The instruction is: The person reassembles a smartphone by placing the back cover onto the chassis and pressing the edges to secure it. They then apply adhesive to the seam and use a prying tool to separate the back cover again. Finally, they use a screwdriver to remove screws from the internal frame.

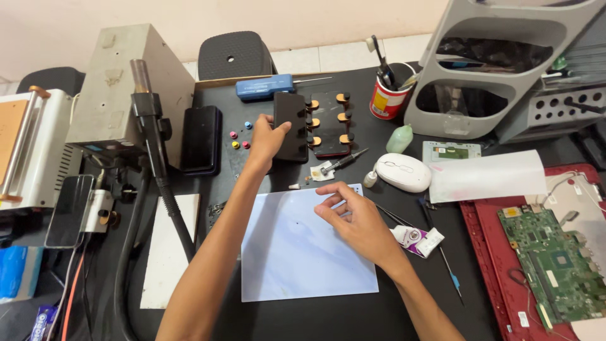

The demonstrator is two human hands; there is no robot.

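Head cam: left hand (pixel 266 140) grips black phone (pixel 290 126); right hand (pixel 356 221) empty, fingers loose on blue mat (pixel 297 259), white-purple packet (pixel 418 240) nearby.

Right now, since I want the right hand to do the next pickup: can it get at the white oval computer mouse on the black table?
Probably yes. The right hand rests on the pale blue mat, and the white oval mouse lies just beyond it with nothing standing between them.
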